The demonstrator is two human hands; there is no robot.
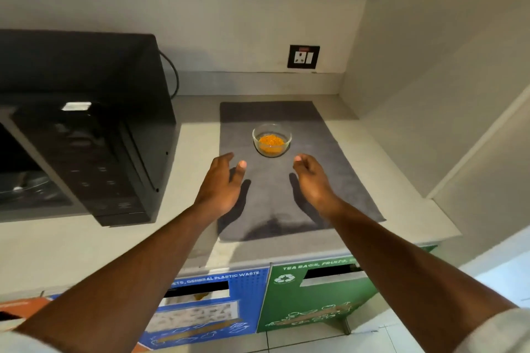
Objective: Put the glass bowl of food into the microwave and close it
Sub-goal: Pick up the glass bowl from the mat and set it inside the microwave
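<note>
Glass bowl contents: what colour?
Orange-yellow food in the glass bowl, clearest in the head view.

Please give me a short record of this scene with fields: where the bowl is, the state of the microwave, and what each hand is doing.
bowl: glass bowl with orange food, upright on the grey mat, untouched
microwave: black microwave left of the mat; its cavity shows, so the door seems open
left hand: left hand open, near the bowl, not touching
right hand: right hand open, near the bowl, not touching
counter: light counter; wall socket behind
</note>
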